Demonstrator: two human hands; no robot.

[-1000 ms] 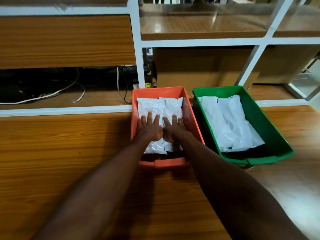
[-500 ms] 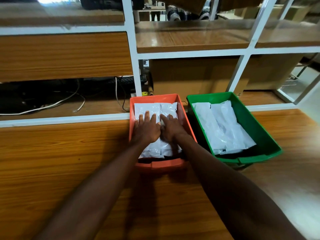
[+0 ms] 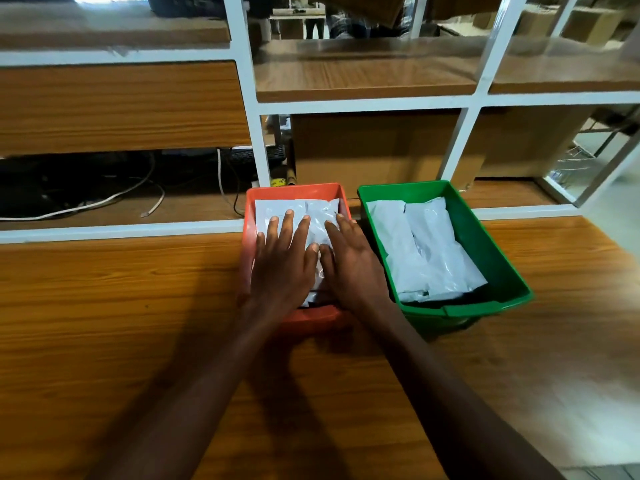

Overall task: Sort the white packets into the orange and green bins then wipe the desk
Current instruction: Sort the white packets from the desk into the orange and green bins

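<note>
Head view, left hand and right hand flat, fingers spread, on white packets in orange bin

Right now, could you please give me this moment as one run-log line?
left hand: flat on packets | right hand: flat on packets | orange bin, green bin: filled | wipe: pending

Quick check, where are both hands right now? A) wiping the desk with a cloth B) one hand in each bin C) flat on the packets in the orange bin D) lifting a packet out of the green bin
C: the left hand and the right hand lie side by side, fingers spread, on the white packets inside the orange bin; the green bin is untouched, and no cloth shows.
</note>
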